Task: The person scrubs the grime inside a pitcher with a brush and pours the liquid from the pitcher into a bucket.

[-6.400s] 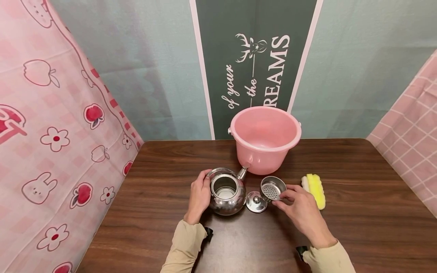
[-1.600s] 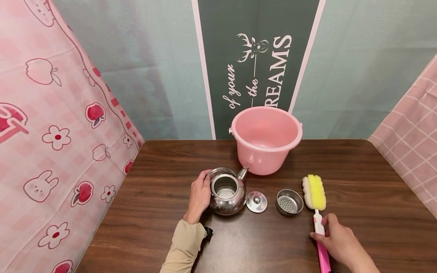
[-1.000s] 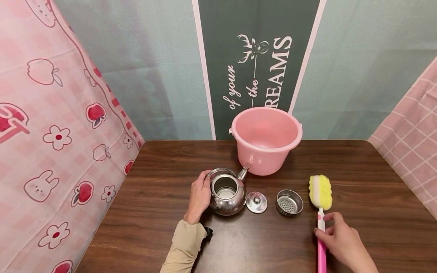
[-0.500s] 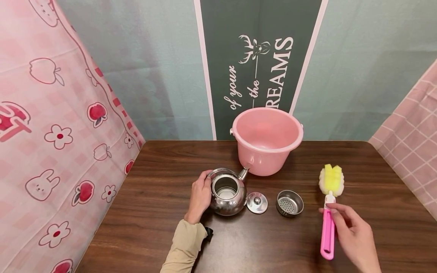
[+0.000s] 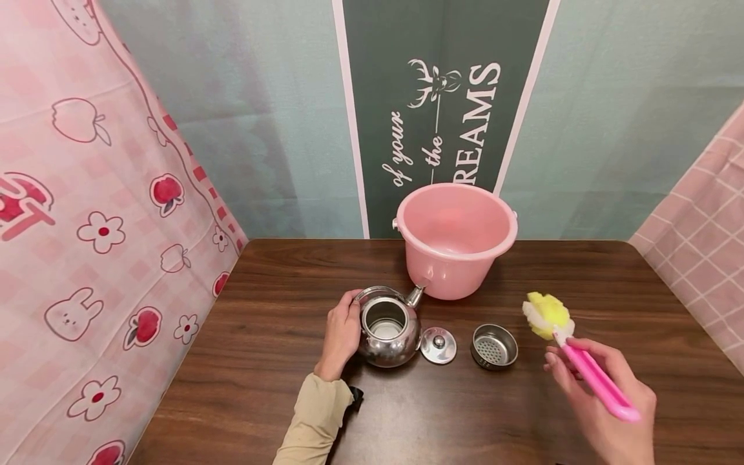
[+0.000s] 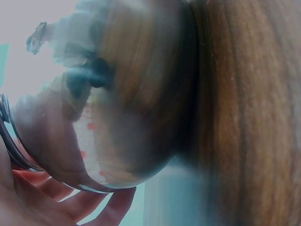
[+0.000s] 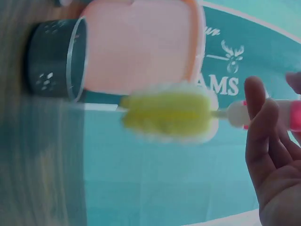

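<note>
A shiny steel teapot (image 5: 388, 345) stands uncovered on the table, its spout pointing toward the pink bucket. My left hand (image 5: 341, 332) holds it at its left side by the handle; in the left wrist view the fingers (image 6: 84, 202) reach round behind its body. My right hand (image 5: 610, 394) grips the pink handle of a sponge brush (image 5: 589, 371), raised and tilted with its yellow and white head (image 5: 547, 315) up to the left. Between them lie the teapot's knobbed lid (image 5: 438, 346) and a perforated steel strainer (image 5: 494, 347), upright.
A pink bucket (image 5: 456, 278) stands at the back of the dark wooden table (image 5: 273, 284), right behind the spout. Printed cloths hang around it: a green one (image 5: 279, 129) behind, pink ones at left and right.
The right hand first set the strainer down, then took hold of the brush. It has lifted and turned the brush, handle now slanting down to the right. The left hand stays on the teapot.
</note>
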The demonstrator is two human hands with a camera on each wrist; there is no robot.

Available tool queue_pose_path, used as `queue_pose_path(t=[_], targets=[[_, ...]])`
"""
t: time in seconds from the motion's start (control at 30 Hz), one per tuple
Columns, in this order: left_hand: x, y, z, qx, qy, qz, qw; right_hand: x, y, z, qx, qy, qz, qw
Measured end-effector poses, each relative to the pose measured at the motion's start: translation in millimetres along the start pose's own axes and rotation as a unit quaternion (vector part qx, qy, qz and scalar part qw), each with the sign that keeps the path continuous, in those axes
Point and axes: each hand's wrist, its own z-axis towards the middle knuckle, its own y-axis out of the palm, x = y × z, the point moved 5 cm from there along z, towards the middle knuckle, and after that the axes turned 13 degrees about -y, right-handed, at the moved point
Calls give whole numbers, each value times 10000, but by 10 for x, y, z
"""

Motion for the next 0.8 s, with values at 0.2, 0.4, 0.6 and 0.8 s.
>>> queue_pose_path(t=[0.2, 0.4, 0.6, 0.8], targets=[[5, 0, -3, 45, 87, 31, 9999, -145, 73, 32, 525, 968, 1172, 9870], [-4, 2, 4, 55, 75, 40, 9999, -214, 244, 2, 321, 1316, 2079, 9687], [3, -5, -1, 97, 142, 35, 9998, -268, 474, -36, -343, 1096, 2642, 9576], [1, -2, -3, 93, 103, 72, 9999, -319, 722, -54, -1227, 925, 2303, 9609]])
